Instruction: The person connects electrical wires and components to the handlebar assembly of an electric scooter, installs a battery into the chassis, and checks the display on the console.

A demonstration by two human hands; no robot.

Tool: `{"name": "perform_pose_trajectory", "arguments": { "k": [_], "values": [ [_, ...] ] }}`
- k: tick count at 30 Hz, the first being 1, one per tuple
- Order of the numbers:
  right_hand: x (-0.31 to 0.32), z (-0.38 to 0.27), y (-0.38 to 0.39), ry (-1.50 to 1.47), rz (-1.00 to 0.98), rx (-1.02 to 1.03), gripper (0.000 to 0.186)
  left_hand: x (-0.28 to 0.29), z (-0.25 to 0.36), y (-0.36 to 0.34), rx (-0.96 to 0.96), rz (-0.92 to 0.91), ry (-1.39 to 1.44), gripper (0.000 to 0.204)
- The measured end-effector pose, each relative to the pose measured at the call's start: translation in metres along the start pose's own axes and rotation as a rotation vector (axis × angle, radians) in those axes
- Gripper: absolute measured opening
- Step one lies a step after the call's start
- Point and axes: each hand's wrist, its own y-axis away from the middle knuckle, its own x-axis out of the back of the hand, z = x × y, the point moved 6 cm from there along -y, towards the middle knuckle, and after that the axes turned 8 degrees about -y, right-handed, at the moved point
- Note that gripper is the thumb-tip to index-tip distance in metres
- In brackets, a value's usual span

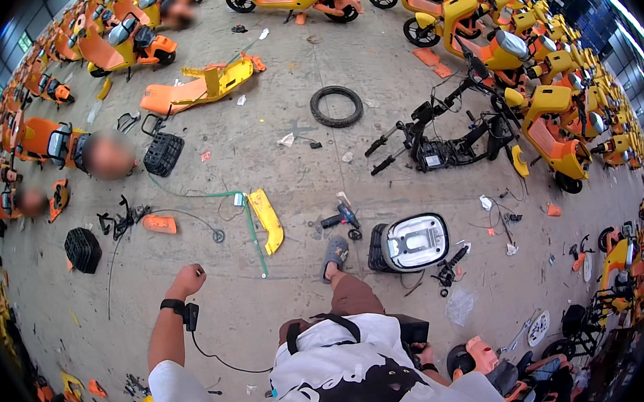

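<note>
My left hand [189, 280] is held out at my left side, above the concrete floor. Its fingers curl into a loose fist, with nothing visible in it. A black band with a small box and a cable is on that wrist. My right hand [423, 351] is low at my right hip, beside a black box-like thing [413, 329]; its fingers are mostly hidden. Ahead of my sandalled foot [335, 258] lies a cordless drill [341, 218]. Right of the foot is a scooter seat bucket [415, 242], pale inside with a black rim.
A stripped black scooter frame [454, 139], a tyre [336, 107], a yellow panel [265, 221], an orange-and-yellow body shell [205, 87] and black baskets [164, 154] lie on the floor. Rows of yellow-orange scooters [553, 127] line both sides. Blurred people are at the left.
</note>
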Motion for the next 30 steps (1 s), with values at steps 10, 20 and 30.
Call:
{"name": "perform_pose_trajectory", "arguments": {
  "k": [10,20,30],
  "values": [
    [-0.148,0.052,-0.049,-0.004,0.039,0.144,0.026,0.081,-0.001,-0.195,0.248,-0.248,-0.018,0.017],
    [-0.366,0.122,-0.037,-0.445,0.159,0.208,0.027,0.183,0.203,-0.564,-0.285,-0.199,-0.006,0.021],
    [-0.556,0.175,-0.025,0.698,0.085,0.563,0.014,0.304,0.281,-0.807,-0.275,-0.236,-0.07,0.021]
  ]
}}
